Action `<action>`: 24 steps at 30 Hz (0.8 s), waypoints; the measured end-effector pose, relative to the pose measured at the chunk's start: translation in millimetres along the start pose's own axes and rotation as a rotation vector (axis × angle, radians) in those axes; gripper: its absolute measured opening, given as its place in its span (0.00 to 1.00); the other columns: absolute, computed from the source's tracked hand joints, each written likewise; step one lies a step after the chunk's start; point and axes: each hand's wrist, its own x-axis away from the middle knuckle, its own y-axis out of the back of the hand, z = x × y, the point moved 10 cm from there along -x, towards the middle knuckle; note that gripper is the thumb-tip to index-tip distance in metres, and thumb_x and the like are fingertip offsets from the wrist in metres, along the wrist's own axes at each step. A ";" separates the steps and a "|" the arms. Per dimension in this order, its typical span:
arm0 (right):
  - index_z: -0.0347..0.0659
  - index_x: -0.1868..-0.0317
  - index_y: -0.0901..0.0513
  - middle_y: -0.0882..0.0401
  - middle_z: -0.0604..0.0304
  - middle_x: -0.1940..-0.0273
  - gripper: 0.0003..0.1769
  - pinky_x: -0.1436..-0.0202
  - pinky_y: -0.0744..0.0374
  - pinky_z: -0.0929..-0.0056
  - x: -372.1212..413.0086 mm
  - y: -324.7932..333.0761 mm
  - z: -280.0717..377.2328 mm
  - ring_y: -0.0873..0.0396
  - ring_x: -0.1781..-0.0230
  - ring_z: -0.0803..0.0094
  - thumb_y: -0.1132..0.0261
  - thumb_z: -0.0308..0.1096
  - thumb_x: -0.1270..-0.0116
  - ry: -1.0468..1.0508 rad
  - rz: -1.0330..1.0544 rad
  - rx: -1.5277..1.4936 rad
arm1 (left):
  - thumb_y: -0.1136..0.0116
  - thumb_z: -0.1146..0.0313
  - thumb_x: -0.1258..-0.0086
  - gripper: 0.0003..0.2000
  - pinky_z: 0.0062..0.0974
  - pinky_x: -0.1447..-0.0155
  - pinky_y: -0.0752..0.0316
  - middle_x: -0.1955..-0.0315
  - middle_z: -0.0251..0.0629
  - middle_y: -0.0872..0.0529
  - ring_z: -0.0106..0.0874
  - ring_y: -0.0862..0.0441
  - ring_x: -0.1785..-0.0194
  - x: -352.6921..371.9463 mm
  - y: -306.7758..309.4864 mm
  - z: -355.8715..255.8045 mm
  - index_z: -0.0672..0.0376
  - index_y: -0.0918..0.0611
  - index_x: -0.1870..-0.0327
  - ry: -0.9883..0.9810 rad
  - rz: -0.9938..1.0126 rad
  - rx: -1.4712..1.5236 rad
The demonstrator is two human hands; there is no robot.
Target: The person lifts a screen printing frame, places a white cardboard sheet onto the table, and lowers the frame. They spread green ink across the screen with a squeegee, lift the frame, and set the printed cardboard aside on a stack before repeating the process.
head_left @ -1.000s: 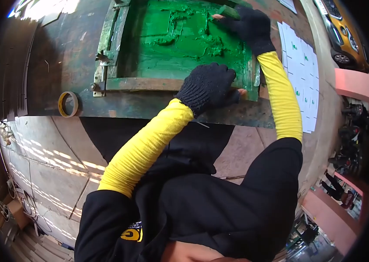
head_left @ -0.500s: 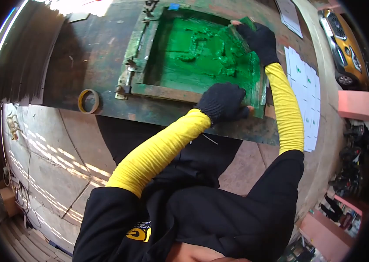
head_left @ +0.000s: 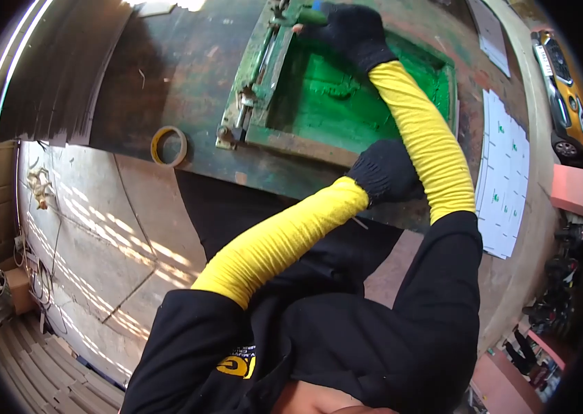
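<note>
A wooden frame (head_left: 298, 145) lies on the dark table, with green paint (head_left: 333, 114) spread over the screen inside it. Metal hinges (head_left: 248, 96) run along its left side. My left hand (head_left: 389, 172), in a black knitted glove, is closed at the near edge of the frame; its fingertips are partly hidden behind my right forearm. Over the far left corner of the frame, my right hand (head_left: 350, 34), also gloved, is closed around a green-coated tool (head_left: 307, 16) beside the upper hinge. The glove hides most of that tool.
A roll of tape (head_left: 168, 146) is near the table's front edge. White sheets with small green prints (head_left: 501, 179) lie at the right, another pale sheet (head_left: 490, 34) above them. Dark stacked sheets (head_left: 53, 69) are at the far left. A yellow car (head_left: 567, 96) stands beyond the table.
My right hand has moved left across the frame, from its far right corner to the hinge side, with the green-coated tool. My left hand stays near the front edge. The whole view has shifted slightly.
</note>
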 end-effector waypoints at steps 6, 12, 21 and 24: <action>0.44 0.68 0.14 0.17 0.48 0.73 0.28 0.64 0.20 0.48 24.8 10.1 24.7 0.17 0.71 0.47 0.30 0.65 0.38 0.052 -0.067 0.067 | 0.33 0.46 0.35 0.22 0.48 0.50 0.18 0.55 0.49 0.10 0.51 0.13 0.53 3.9 6.8 0.7 0.57 0.13 0.53 -0.074 -0.154 0.096; 0.45 0.70 0.14 0.17 0.47 0.73 0.37 0.67 0.20 0.51 56.0 2.6 49.5 0.15 0.70 0.47 0.31 0.75 0.43 -0.006 0.096 0.069 | 0.33 0.47 0.35 0.22 0.48 0.48 0.18 0.54 0.49 0.10 0.51 0.13 0.51 14.9 2.2 14.4 0.58 0.13 0.53 -0.053 -0.425 0.183; 0.44 0.70 0.15 0.17 0.47 0.72 0.39 0.67 0.21 0.52 15.0 -0.3 -52.5 0.15 0.68 0.44 0.33 0.78 0.41 -0.068 0.043 0.083 | 0.35 0.44 0.34 0.23 0.50 0.50 0.19 0.62 0.51 0.12 0.51 0.14 0.54 -1.4 6.2 0.5 0.60 0.14 0.61 0.008 0.000 0.020; 0.46 0.67 0.13 0.15 0.46 0.70 0.42 0.63 0.20 0.50 15.3 -25.2 -131.9 0.15 0.65 0.42 0.39 0.82 0.39 -0.305 0.194 0.137 | 0.35 0.43 0.34 0.24 0.50 0.52 0.20 0.65 0.51 0.13 0.51 0.14 0.56 3.0 -2.2 -0.7 0.60 0.14 0.63 0.028 0.018 0.026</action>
